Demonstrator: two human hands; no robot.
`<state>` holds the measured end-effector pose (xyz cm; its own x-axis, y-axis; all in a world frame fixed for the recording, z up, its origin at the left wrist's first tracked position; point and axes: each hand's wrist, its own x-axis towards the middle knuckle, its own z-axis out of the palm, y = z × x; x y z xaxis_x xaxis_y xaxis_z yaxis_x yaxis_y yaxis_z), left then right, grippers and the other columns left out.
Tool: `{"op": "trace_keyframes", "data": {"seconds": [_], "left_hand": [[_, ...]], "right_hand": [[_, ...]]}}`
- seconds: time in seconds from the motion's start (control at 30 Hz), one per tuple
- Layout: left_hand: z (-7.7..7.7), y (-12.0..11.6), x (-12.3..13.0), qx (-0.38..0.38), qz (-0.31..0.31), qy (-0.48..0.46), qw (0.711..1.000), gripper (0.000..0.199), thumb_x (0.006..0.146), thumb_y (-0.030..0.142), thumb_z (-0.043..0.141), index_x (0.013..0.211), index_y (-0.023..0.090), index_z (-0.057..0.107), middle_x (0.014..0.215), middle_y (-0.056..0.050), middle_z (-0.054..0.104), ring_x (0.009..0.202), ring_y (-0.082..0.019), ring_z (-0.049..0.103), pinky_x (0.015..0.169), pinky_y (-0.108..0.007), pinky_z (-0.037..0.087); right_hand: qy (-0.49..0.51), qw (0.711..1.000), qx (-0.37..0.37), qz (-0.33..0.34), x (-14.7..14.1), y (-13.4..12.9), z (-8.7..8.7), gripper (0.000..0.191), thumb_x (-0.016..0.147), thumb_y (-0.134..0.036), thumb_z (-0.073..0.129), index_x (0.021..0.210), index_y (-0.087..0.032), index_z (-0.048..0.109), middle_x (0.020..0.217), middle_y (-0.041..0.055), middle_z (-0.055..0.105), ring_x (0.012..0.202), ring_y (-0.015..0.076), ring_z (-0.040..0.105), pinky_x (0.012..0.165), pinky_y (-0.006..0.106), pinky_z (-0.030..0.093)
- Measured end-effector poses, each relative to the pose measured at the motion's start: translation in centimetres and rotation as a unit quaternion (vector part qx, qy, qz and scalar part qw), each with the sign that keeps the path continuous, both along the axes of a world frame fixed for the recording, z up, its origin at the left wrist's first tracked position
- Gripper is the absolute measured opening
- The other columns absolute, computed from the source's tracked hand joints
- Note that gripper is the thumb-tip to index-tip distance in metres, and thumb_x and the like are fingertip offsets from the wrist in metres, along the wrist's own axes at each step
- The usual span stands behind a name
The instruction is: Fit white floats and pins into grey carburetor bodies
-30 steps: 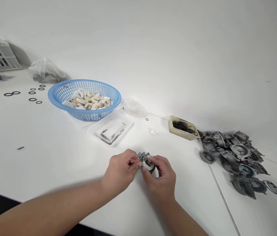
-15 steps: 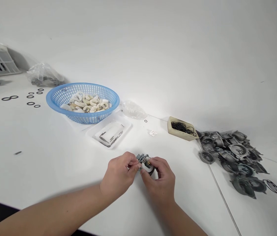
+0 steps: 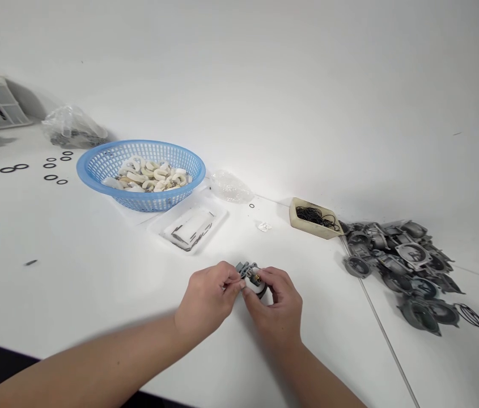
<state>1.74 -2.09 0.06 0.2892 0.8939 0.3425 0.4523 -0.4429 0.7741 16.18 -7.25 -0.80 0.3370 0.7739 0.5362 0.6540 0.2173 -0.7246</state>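
The right hand (image 3: 275, 311) holds a grey carburetor body (image 3: 245, 268), its thumb and fingers closed around the near and right sides. The body is above the front part of the white table (image 3: 94, 294); contact with the surface is hidden. A white curved float (image 3: 254, 287) sits in the body, beside a small brass-coloured fitting (image 3: 258, 277). The left hand (image 3: 211, 294) has its thumb and forefinger drawn together at the left edge of the float; whether they pinch a small part cannot be determined. Caution: if the right-hand grip loosens or rolls, the float may tilt out of line. Excess fingertip force at the left edge could bend or mark the float. Any small part released there could drop onto the table and be mistaken for the loose dark pins in the shallow tray (image 3: 157, 233).
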Motion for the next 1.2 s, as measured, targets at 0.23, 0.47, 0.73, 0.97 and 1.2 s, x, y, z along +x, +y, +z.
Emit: {"op": "trace_keyframes", "data": {"seconds": [0.23, 0.47, 0.73, 0.97, 1.2], "left_hand": [[-0.2, 0.5, -0.3, 0.02, -0.04, 0.006, 0.999, 0.012, 0.081, 0.027, 0.057, 0.078, 0.024, 0.068, 0.073, 0.0, 0.071, 0.066, -0.013, 0.065, 0.059, -0.022, 0.051], [-0.3, 0.6, -0.7, 0.079, -0.078, -0.002, 0.994, 0.014, 0.082, 0.02, 0.055, 0.088, 0.023, 0.068, 0.078, 0.0, 0.072, 0.069, -0.012, 0.066, 0.059, -0.02, 0.053], [-0.2, 0.8, -1.0, 0.099, -0.119, -0.015, 0.988, 0.019, 0.082, 0.014, 0.054, 0.091, 0.023, 0.067, 0.083, -0.001, 0.072, 0.073, -0.012, 0.067, 0.061, -0.019, 0.053], [0.5, 0.9, -1.0, -0.027, -0.107, -0.016, 0.994, 0.012, 0.076, 0.017, 0.062, 0.085, 0.024, 0.067, 0.08, 0.002, 0.07, 0.075, -0.012, 0.064, 0.062, -0.02, 0.052], [0.8, 1.8, -1.0, -0.062, -0.128, -0.029, 0.989, 0.019, 0.071, 0.026, 0.069, 0.091, 0.024, 0.067, 0.089, -0.002, 0.068, 0.084, -0.017, 0.063, 0.074, -0.029, 0.052]], "right_hand": [[0.02, 1.0, 0.017, 0.006, 0.1, 0.2, -0.2, 0.023, 0.068, -0.024, 0.07, 0.091, -0.02, 0.068, 0.095, 0.0078, 0.063, 0.081, 0.0223, 0.065, 0.072, 0.039, 0.06], [0.011, 1.0, -0.006, 0.006, 0.2, 0.0, 0.0, 0.025, 0.068, -0.023, 0.07, 0.093, -0.019, 0.068, 0.097, 0.0081, 0.062, 0.083, 0.0224, 0.065, 0.073, 0.039, 0.06], [0.007, 1.0, 0.004, 0.011, 0.3, 0.1, -0.1, 0.023, 0.068, -0.022, 0.069, 0.091, -0.02, 0.068, 0.095, 0.0075, 0.063, 0.082, 0.0217, 0.065, 0.072, 0.037, 0.059], [0.037, 0.999, 0.015, 0.033, 0.5, 0.3, -0.3, 0.028, 0.065, -0.02, 0.067, 0.093, -0.021, 0.07, 0.097, 0.007, 0.062, 0.081, 0.0216, 0.065, 0.07, 0.035, 0.059], [0.086, 0.994, -0.011, 0.069, 0.9, 0.4, -0.4, 0.029, 0.064, -0.019, 0.066, 0.093, -0.022, 0.07, 0.099, 0.0077, 0.062, 0.084, 0.0229, 0.065, 0.072, 0.036, 0.058]]}}
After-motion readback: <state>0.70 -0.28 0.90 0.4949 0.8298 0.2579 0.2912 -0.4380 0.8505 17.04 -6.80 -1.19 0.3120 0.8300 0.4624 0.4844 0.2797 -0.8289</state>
